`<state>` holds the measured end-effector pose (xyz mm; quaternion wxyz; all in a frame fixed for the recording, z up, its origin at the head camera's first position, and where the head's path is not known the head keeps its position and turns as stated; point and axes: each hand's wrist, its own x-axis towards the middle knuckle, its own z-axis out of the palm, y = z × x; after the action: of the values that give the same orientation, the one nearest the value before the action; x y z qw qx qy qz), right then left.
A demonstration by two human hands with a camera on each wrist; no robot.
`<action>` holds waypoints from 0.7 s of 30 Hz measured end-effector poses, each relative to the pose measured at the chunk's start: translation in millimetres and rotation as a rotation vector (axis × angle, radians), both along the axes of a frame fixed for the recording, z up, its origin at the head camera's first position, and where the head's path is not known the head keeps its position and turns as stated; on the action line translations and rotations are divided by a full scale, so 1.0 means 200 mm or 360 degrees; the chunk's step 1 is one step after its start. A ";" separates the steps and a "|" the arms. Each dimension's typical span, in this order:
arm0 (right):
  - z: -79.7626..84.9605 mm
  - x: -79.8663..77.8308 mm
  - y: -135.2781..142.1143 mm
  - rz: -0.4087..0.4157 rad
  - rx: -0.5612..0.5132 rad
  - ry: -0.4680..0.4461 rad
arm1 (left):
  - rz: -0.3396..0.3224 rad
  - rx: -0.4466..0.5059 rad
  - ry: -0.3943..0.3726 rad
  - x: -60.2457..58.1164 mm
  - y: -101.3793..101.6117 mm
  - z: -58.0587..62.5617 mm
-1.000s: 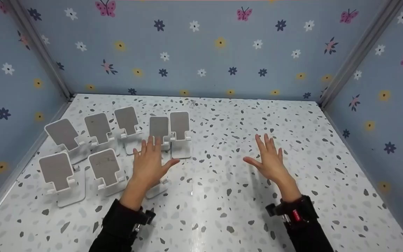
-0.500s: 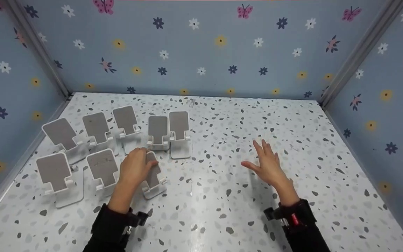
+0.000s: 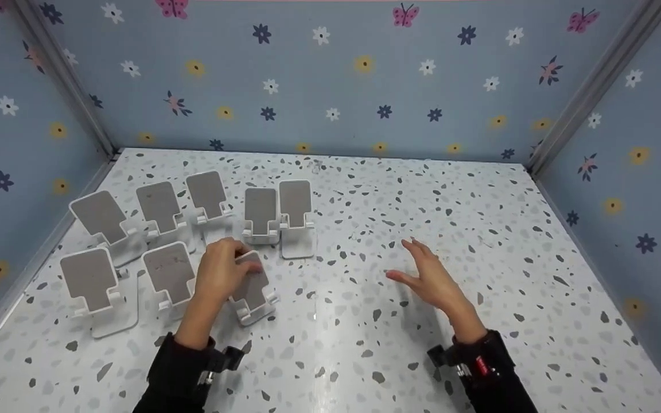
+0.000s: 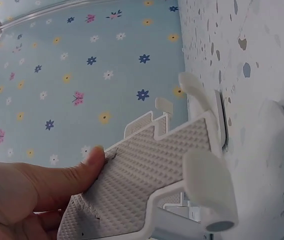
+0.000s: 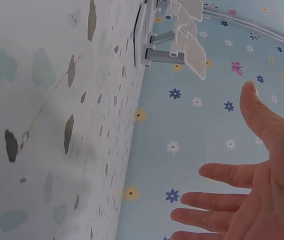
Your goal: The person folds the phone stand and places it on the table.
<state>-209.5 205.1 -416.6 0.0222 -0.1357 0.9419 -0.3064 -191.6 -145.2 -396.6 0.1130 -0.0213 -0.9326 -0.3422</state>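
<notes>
A white phone stand [image 3: 252, 292] with a grey textured pad is at the front of a group of similar stands. My left hand [image 3: 221, 269] grips the top edge of its back plate, thumb on the grey face and fingers behind. In the left wrist view the thumb presses the pad of this phone stand [image 4: 137, 175], whose two white hooks point toward the camera. My right hand [image 3: 431, 281] hovers over the right half of the table with fingers spread and nothing in it; the right wrist view shows the same hand [image 5: 262, 185] with its palm bare.
Several more phone stands stand on the left: one at the front left [image 3: 86, 281], one beside my left hand [image 3: 168, 272], and a back row ending with a stand [image 3: 295, 203] near the middle. Patterned blue panels [image 3: 330, 74] enclose the speckled white table [image 3: 365, 344].
My left hand has come down and back from its spread pose over the stands and taken hold of the front phone stand. The right hand has drifted slightly left and nearer.
</notes>
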 end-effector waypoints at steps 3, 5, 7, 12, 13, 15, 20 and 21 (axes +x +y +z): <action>0.01 0.01 -0.03 0.0051 -0.0057 0.0021 | -0.0023 0.0028 0.0015 0.00 0.03 0.01; 0.01 0.02 -0.05 0.0079 -0.0111 0.0040 | -0.0040 0.0048 0.0006 0.00 0.06 0.03; 0.02 0.03 -0.07 0.0104 -0.0176 0.0063 | -0.0064 0.0069 0.0000 0.00 0.09 0.04; 0.02 0.04 -0.12 0.0154 -0.0388 0.0096 | -0.0154 0.0084 0.0033 -0.01 0.19 0.09; 0.02 0.04 -0.13 0.0169 -0.0433 0.0094 | -0.0170 0.0078 0.0036 -0.01 0.21 0.10; 0.03 0.04 -0.15 0.0196 -0.0527 0.0070 | -0.0199 0.0064 0.0040 -0.01 0.26 0.12; 0.06 0.06 -0.20 0.0298 -0.0738 0.0003 | -0.0310 0.0061 0.0052 -0.03 0.37 0.16; 0.08 0.08 -0.22 0.0317 -0.0766 -0.0008 | -0.0333 0.0060 0.0051 -0.03 0.39 0.17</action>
<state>-194.2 161.3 -400.3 0.0217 -0.2284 0.8238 -0.5184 -197.7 -67.8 -363.1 0.0920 -0.1219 -0.9168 -0.3691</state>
